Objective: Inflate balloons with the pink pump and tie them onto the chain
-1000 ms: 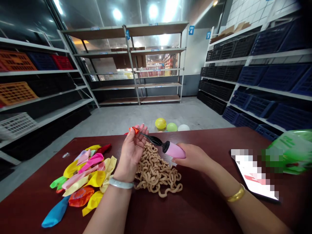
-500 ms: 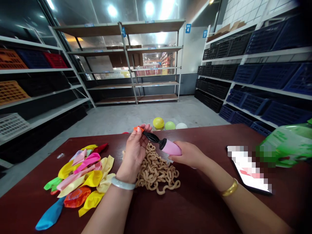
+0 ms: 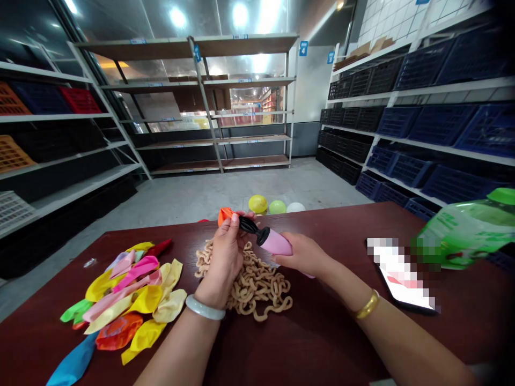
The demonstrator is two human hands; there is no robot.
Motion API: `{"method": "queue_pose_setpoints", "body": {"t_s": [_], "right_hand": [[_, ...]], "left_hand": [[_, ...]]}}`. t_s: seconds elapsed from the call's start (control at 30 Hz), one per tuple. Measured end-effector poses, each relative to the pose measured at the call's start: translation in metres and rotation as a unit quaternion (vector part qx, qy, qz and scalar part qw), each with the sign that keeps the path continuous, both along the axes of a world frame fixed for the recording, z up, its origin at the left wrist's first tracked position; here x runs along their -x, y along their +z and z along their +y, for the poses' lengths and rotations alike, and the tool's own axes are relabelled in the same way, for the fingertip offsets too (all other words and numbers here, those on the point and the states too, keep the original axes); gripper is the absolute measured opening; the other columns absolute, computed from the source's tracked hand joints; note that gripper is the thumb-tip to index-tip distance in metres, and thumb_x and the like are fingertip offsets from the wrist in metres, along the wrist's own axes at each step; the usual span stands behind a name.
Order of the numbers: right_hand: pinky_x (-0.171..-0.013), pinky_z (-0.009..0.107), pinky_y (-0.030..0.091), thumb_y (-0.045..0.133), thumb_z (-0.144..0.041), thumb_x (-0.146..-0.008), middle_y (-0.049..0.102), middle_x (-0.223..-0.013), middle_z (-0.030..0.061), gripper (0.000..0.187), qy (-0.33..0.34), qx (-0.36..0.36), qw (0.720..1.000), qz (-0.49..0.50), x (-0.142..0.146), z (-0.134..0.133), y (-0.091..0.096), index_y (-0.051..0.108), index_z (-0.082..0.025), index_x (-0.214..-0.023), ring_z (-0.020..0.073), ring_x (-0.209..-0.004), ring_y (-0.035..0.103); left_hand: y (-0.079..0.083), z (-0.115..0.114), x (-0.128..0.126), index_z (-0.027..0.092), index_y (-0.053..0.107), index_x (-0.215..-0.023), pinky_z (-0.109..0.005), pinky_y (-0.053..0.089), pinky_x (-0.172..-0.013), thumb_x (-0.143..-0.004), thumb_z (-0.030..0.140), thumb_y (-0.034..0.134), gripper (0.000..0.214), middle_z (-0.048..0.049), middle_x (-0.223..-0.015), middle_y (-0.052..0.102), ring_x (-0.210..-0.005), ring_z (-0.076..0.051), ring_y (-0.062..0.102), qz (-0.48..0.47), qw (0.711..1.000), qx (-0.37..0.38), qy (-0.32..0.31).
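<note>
My left hand [image 3: 226, 252] pinches an orange balloon [image 3: 224, 215] by its neck, right at the black nozzle of a pink hand pump [image 3: 270, 239]. My right hand [image 3: 304, 255] is wrapped around the pink body of that pump. Both hands hover over a tan braided cord pile [image 3: 249, 280] on the dark red table [image 3: 322, 332]. A heap of limp balloons [image 3: 124, 292] in yellow, pink, green, orange and blue lies to the left of my left arm.
A phone [image 3: 402, 276] lies on the table at right beside a green plastic bag [image 3: 466, 230]. Inflated yellow, green and white balloons [image 3: 277, 205] sit on the floor beyond the table. Shelving racks with crates line both sides.
My left fingers have closed from open-palmed to pinching the orange balloon at the pump nozzle. Both hands and the pump drew closer together, and the view shifted slightly right.
</note>
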State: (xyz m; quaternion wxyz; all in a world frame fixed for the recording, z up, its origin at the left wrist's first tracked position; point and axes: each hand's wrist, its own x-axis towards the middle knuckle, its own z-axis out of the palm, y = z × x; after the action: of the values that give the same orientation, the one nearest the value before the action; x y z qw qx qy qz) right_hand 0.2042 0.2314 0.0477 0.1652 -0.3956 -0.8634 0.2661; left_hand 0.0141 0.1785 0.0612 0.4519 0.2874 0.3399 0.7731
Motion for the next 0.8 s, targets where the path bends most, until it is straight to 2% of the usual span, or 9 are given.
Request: {"method": "queue_pose_setpoints", "body": {"t_s": [0.13,0.23,0.3,0.37,0.43,0.5,0.57,0.7,0.8], "right_hand": [[-0.074,0.032,0.043,0.070,-0.058,-0.077,0.072,-0.106,0.0074,0.054,0.033,0.028,0.999,0.032,0.001,-0.001,-0.002,0.065,-0.022,-0.116,0.0272,-0.091,0.065],[-0.076,0.033,0.044,0.071,-0.058,-0.076,0.072,-0.106,0.0082,0.056,0.044,0.045,0.997,0.047,0.005,-0.003,-0.004,0.065,-0.020,-0.116,0.0269,-0.091,0.065],[-0.076,0.033,0.045,0.071,-0.058,-0.077,0.072,-0.106,0.0089,0.056,0.049,0.057,0.996,0.055,0.007,-0.006,-0.005,0.065,-0.019,-0.116,0.0266,-0.091,0.065],[-0.074,0.033,0.045,0.071,-0.057,-0.077,0.072,-0.106,0.0086,0.056,0.054,0.072,0.994,0.063,0.010,-0.008,-0.005,0.064,-0.019,-0.116,0.0262,-0.090,0.066],[-0.073,0.032,0.046,0.073,-0.058,-0.074,0.072,-0.107,0.0081,0.060,0.059,0.083,0.993,0.061,0.011,-0.011,-0.004,0.062,-0.020,-0.119,0.0269,-0.091,0.066],[-0.074,0.034,0.047,0.076,-0.057,-0.071,0.071,-0.112,0.0082,0.070,0.065,0.079,0.993,0.058,0.012,-0.015,-0.004,0.057,-0.023,-0.129,0.0290,-0.096,0.066],[-0.079,0.037,0.048,0.077,-0.055,-0.072,0.069,-0.120,0.0082,0.076,0.072,0.063,0.993,0.066,0.014,-0.019,-0.004,0.051,-0.026,-0.137,0.0305,-0.102,0.065],[-0.098,0.044,0.045,0.071,-0.049,-0.080,0.059,-0.139,0.0073,0.071,0.093,0.049,0.984,0.147,0.019,-0.021,-0.008,0.047,-0.029,-0.144,0.0298,-0.118,0.059],[-0.109,0.044,0.038,0.074,-0.043,-0.079,0.050,-0.148,0.0060,0.073,0.131,0.086,0.963,0.221,0.015,-0.012,-0.010,0.047,-0.029,-0.146,0.0288,-0.130,0.051]], "left_hand": [[0.004,-0.002,-0.004,0.017,0.062,-0.093,-0.041,0.059,-0.082,-0.082,0.034,0.072,0.022,-0.0103,-0.098,0.073,-0.096,-0.026,0.071,-0.028,0.999,0.003,-0.031],[0.008,-0.003,-0.006,0.016,0.062,-0.093,-0.043,0.056,-0.091,-0.084,0.028,0.069,0.016,-0.0115,-0.101,0.073,-0.102,-0.026,0.069,-0.062,0.998,-0.019,-0.026],[0.010,-0.004,-0.009,0.017,0.061,-0.091,-0.041,0.055,-0.090,-0.084,0.028,0.068,0.015,-0.0105,-0.101,0.072,-0.099,-0.024,0.069,-0.082,0.996,-0.025,-0.020],[0.012,-0.003,-0.011,0.018,0.058,-0.084,-0.034,0.056,-0.080,-0.083,0.027,0.068,0.014,-0.0054,-0.088,0.068,-0.082,-0.017,0.068,-0.096,0.995,-0.028,-0.018],[0.014,-0.003,-0.010,0.018,0.053,-0.078,-0.025,0.052,-0.063,-0.082,0.026,0.068,0.018,0.0006,-0.073,0.059,-0.064,-0.011,0.060,-0.100,0.994,-0.033,-0.012],[0.016,-0.002,-0.002,0.019,0.049,-0.077,-0.020,0.043,-0.053,-0.081,0.024,0.067,0.020,0.0040,-0.067,0.051,-0.056,-0.008,0.051,-0.101,0.994,-0.047,0.014],[0.019,-0.001,0.012,0.019,0.047,-0.076,-0.018,0.039,-0.050,-0.080,0.022,0.067,0.021,0.0052,-0.066,0.048,-0.054,-0.007,0.047,-0.103,0.991,-0.066,0.061],[0.024,-0.001,0.046,0.019,0.045,-0.076,-0.017,0.036,-0.049,-0.078,0.018,0.066,0.021,0.0061,-0.063,0.044,-0.053,-0.006,0.046,-0.115,0.982,-0.086,0.122],[0.028,-0.005,0.072,0.019,0.044,-0.074,-0.017,0.036,-0.048,-0.076,0.012,0.063,0.021,0.0063,-0.061,0.044,-0.052,-0.006,0.045,-0.137,0.973,-0.086,0.166]]}}
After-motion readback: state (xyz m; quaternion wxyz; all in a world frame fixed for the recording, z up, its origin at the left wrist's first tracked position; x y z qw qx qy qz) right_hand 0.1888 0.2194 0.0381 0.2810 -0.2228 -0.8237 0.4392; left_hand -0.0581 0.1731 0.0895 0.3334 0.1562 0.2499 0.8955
